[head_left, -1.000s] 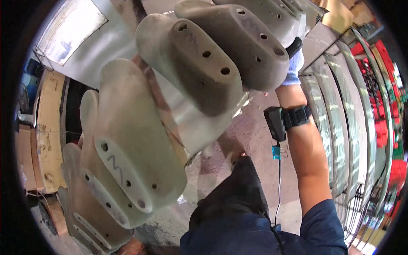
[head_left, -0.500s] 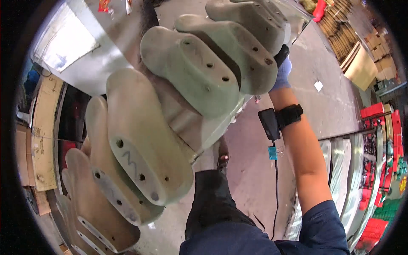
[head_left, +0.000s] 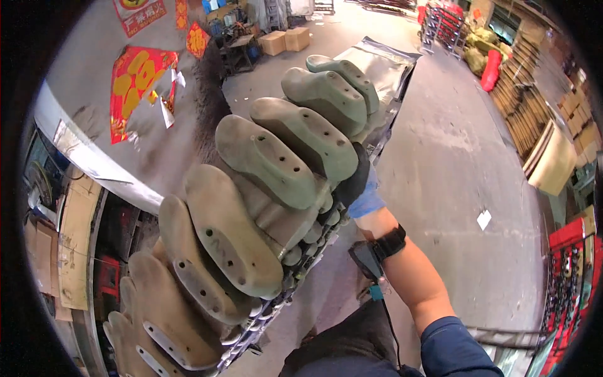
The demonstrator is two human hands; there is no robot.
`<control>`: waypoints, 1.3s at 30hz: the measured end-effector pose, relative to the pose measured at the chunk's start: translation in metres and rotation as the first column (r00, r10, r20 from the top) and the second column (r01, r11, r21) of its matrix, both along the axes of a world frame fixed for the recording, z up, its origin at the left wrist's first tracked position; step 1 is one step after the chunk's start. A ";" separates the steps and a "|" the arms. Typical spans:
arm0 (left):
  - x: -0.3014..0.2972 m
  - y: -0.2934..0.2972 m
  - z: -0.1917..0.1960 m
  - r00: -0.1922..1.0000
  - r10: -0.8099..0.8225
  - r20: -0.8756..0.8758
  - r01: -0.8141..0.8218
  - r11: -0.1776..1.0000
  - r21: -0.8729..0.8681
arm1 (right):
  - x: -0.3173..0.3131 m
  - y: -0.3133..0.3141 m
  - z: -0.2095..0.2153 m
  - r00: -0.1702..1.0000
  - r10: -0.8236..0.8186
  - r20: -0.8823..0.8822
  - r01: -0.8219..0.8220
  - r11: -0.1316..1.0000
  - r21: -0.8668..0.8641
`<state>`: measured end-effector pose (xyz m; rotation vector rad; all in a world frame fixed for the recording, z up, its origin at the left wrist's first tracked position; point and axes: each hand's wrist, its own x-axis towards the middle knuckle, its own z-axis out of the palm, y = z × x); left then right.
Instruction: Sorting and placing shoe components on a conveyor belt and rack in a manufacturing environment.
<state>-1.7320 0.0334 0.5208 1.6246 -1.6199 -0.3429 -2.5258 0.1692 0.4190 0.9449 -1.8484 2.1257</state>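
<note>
Several grey-green shoe lasts with drilled holes lie side by side in a row on a conveyor (head_left: 314,251). My right hand (head_left: 363,188), in a blue glove with black fingers, is at the near heel end of one shoe last (head_left: 308,135). Its fingers curl against that end, partly hidden. Left of it lies another shoe last (head_left: 267,162). A larger shoe last (head_left: 232,232) with a drawn mark is closer to me. Beyond my hand rests a further shoe last (head_left: 326,94). My left hand is out of view.
Red and gold paper decorations (head_left: 141,81) hang on the wall at left. Cardboard boxes (head_left: 282,41) stand at the far end. Brown sheets (head_left: 553,157) lean at right, above a rack with red parts (head_left: 568,264). My wrist carries a black strapped device (head_left: 377,251) with a cable.
My view has tilted up and drawn back, bringing in the wall decorations and far floor. My right hand stays at the heel end of the same last.
</note>
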 end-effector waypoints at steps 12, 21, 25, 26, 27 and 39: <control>-0.346 0.106 0.112 0.929 0.067 0.364 -0.107 0.990 0.090 | -0.431 -0.019 -0.003 0.989 0.144 -0.035 -0.139 0.984 0.111; -0.650 0.095 0.068 0.885 0.110 0.452 -0.160 0.984 0.074 | -0.750 -0.048 -0.023 0.713 0.627 0.314 -0.428 0.744 -0.513; -0.794 0.093 0.082 0.859 0.140 0.493 -0.188 0.981 0.050 | -0.911 -0.047 -0.024 0.805 0.412 0.428 -0.344 0.911 -0.229; -0.829 0.093 0.085 0.852 0.153 0.501 -0.197 0.980 0.037 | -0.948 -0.052 -0.019 0.816 0.399 0.418 -0.337 0.916 -0.216; -0.866 0.093 0.082 0.845 0.173 0.507 -0.209 0.978 0.016 | -0.980 -0.063 -0.008 0.826 0.393 0.405 -0.333 0.919 -0.211; -1.375 0.067 -0.020 0.855 0.389 0.342 -0.331 0.918 -0.217 | -1.409 -0.120 0.010 0.501 0.636 0.587 -0.344 0.769 -0.539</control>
